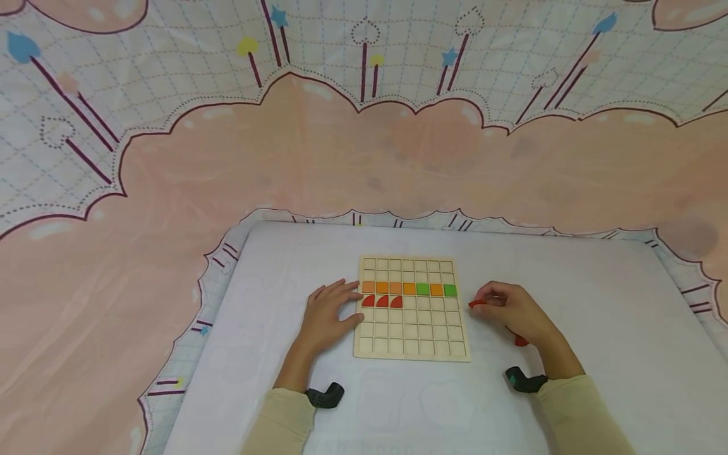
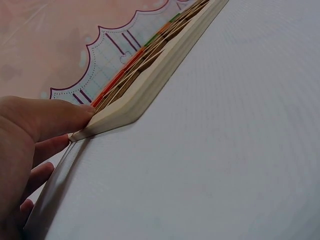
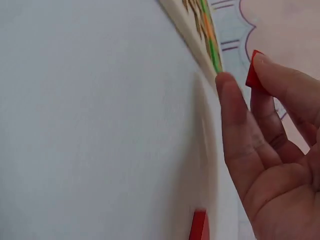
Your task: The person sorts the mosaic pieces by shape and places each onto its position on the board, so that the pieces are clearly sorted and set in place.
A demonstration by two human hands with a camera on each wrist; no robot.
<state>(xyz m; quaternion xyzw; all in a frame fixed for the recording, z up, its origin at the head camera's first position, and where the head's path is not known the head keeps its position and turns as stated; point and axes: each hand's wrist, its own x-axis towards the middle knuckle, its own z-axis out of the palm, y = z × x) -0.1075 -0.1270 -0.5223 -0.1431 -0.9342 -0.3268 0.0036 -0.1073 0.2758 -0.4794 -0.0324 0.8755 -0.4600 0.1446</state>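
A wooden grid board (image 1: 412, 332) lies on the white table. One of its rows holds orange and green square tiles (image 1: 423, 289), and the row below has three red quarter-round pieces (image 1: 383, 301) at its left end. My left hand (image 1: 330, 316) touches the board's left edge with its fingers fairly straight; in the left wrist view the thumb (image 2: 65, 117) lies against the board's corner. Right of the board, my right hand (image 1: 517, 309) pinches a small red piece (image 3: 253, 72) between thumb and finger. That piece's full shape is partly covered.
Another red piece (image 1: 521, 341) lies on the table under my right wrist, partly hidden. The white tabletop (image 1: 284, 253) surrounds the board. Behind it hangs a pink and white cloth (image 1: 341, 164) with candle drawings. Dark devices (image 1: 327, 396) are strapped at both wrists.
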